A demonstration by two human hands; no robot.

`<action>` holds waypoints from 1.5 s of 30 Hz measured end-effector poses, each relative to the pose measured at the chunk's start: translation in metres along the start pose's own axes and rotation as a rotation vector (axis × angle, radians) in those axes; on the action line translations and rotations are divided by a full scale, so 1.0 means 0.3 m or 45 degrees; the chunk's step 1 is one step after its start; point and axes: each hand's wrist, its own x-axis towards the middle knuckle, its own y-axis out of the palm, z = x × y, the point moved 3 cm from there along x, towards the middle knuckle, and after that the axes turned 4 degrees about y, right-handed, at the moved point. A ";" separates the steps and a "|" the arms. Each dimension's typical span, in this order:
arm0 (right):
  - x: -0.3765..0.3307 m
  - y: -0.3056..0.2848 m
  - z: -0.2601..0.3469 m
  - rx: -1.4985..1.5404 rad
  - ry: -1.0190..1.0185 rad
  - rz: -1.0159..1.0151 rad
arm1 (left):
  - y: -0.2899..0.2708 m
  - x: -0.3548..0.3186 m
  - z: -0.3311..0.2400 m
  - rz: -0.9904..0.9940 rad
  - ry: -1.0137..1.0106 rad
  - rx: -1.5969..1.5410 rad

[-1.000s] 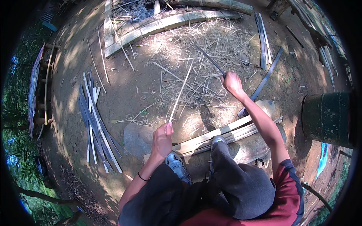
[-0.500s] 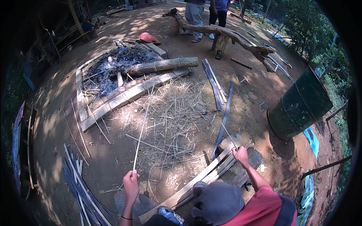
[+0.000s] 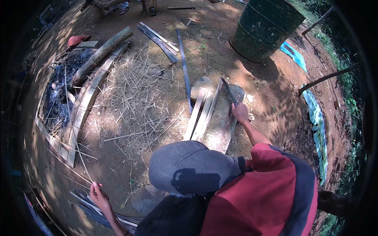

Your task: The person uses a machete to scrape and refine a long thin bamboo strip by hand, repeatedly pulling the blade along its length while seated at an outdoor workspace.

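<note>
My left hand (image 3: 100, 198), at the lower left, is closed on the end of a long, thin bamboo strip (image 3: 77, 146). The strip runs away from me toward the fire pit. On the right, my right hand (image 3: 239, 112) grips a knife (image 3: 228, 91) with a narrow dark blade pointing away. The blade is above or against a log (image 3: 220, 131), close to the far ends of pale split slats (image 3: 204, 116); contact cannot be made out. Rounded grey cloth (image 3: 185, 157) over my lap hides the slats' near ends.
A brick-edged fire pit (image 3: 80, 126) with ash and a thick bamboo pole (image 3: 102, 53) lies left. Thin shavings (image 3: 134, 90) litter the middle ground. A green drum (image 3: 264, 29) stands far right, beyond a dark flat strip (image 3: 184, 67). More strips (image 3: 90, 208) lie lower left.
The view has swung right and tipped down. My left hand still holds the strip, now lower and farther left in view. The knife blade has come nearer the slats' far ends.
</note>
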 end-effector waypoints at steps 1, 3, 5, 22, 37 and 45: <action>-0.007 0.011 -0.032 0.002 0.069 0.010 | -0.009 -0.011 -0.029 0.008 0.019 0.023; -0.019 0.050 -0.064 0.010 0.176 0.038 | -0.022 -0.032 -0.095 -0.016 0.033 0.114; -0.052 0.100 -0.058 0.042 0.160 0.032 | -0.056 -0.045 -0.168 -0.013 0.081 0.172; -0.139 0.045 0.148 -0.415 -0.004 -0.072 | 0.008 0.023 -0.354 -0.008 0.047 0.163; -0.417 -0.583 1.753 1.385 -1.167 1.521 | 0.141 0.078 -0.377 0.033 0.264 0.146; -0.463 -0.578 1.881 1.657 -1.183 1.494 | 0.099 0.064 -0.315 0.026 0.223 0.027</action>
